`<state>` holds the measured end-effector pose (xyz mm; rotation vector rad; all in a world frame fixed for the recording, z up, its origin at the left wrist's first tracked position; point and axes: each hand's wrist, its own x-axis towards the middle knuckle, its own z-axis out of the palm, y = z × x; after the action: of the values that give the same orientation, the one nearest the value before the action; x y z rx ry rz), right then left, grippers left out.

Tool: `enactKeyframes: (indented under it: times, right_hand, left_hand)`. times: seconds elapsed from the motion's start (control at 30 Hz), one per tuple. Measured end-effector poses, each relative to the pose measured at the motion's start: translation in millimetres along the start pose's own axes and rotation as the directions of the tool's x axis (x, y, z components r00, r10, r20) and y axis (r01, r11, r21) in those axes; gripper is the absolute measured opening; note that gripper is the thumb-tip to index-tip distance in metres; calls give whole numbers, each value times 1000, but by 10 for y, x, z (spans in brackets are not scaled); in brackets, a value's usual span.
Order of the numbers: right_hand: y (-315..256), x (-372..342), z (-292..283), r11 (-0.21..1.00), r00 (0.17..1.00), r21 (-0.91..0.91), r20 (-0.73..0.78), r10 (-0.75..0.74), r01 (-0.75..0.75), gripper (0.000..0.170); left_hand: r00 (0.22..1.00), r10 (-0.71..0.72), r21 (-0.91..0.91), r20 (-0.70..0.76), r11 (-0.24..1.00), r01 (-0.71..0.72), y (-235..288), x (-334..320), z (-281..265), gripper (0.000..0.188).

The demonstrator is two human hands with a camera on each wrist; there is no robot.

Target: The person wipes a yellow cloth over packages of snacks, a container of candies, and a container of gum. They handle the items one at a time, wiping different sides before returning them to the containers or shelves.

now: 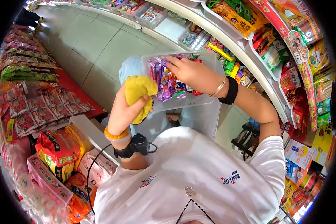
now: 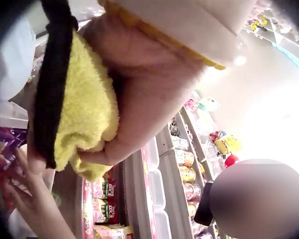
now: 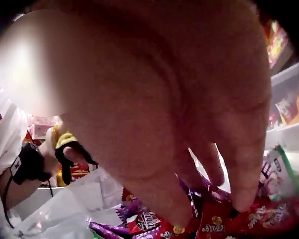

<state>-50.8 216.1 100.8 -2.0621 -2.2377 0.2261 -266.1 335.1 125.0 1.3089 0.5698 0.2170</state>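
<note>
A clear plastic bin (image 1: 209, 61) rests over the person's lap, holding purple and red wrapped candies (image 1: 167, 80). At its left side, the left hand (image 1: 125, 108) grips a folded yellow cloth (image 1: 140, 89); the left wrist view shows the thumb and fingers around the same cloth (image 2: 87, 104). The right hand (image 1: 194, 74) reaches into the bin from the right, fingers extended over the candies. In the right wrist view, the fingertips of the right hand (image 3: 209, 199) touch red and purple wrappers (image 3: 147, 221). Whether they pinch any wrapper is hidden.
Curved shelves with snack packets (image 1: 237, 22) and small bins (image 1: 151, 16) run along the top and right. Packets (image 1: 30, 108) cover a red-edged display at left. Large bags (image 1: 58, 151) and a pink box (image 1: 48, 175) stand at lower left. Tiled floor (image 1: 97, 37) lies beyond the bin.
</note>
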Motion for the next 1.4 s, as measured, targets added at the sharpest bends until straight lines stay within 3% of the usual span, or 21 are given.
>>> enactKeyframes:
  times: [0.1, 0.3, 0.4, 0.5, 0.6, 0.7, 0.8, 0.9, 1.0, 1.13, 1.23, 1.4]
  right_hand:
    - [-18, -205, -78, 984, 994, -149, 59, -91, 99, 38]
    - [5, -738, -226, 998, 972, 27, 228, -54, 49, 34]
    - [-117, -623, -584, 999, 908, 19, 418, 33, -45, 31]
    - [-111, -411, -619, 993, 994, 87, 76, -82, 75, 34]
    - [-120, -46, -449, 993, 988, 37, 105, -112, 109, 40]
    - [-65, 162, 58, 972, 961, -129, -169, -218, 198, 41]
    - [-73, 165, 235, 976, 973, -138, -135, -189, 170, 40]
    - [-61, -4, 141, 967, 970, -76, -20, -244, 242, 40]
    - [-51, -175, -103, 984, 943, 29, 282, -175, 174, 42]
    - [44, -375, -208, 974, 953, 51, 198, -228, 222, 43]
    - [31, -316, -324, 975, 940, 28, 263, -219, 220, 44]
    - [-70, -87, -248, 952, 950, -35, -61, -306, 304, 32]
  left_hand:
    - [1000, -5, -50, -9, 999, 4, -14, 41, -7, 28]
    - [999, -1, -95, 46, 995, 5, -48, 57, -92, 29]
    - [998, 0, -128, 58, 992, 8, -40, 64, -91, 29]
    - [999, -4, -144, 52, 990, 11, -55, 68, -85, 29]
    - [998, -15, -133, 55, 991, 22, -78, 71, -101, 28]
    - [998, -8, -138, 69, 990, 17, -72, 81, -98, 28]
    - [998, -12, -154, 63, 988, 22, -84, 86, -97, 29]
    - [999, -25, -159, 42, 987, 31, -58, 89, -100, 29]
    - [998, -37, -157, 51, 987, 44, -65, 95, -114, 30]
    - [997, -28, -181, 79, 983, 42, -84, 92, -149, 30]
    - [998, 1, -219, 70, 976, 14, -94, 79, -148, 31]
    - [991, 136, -432, 5, 894, -120, -79, 47, -207, 36]
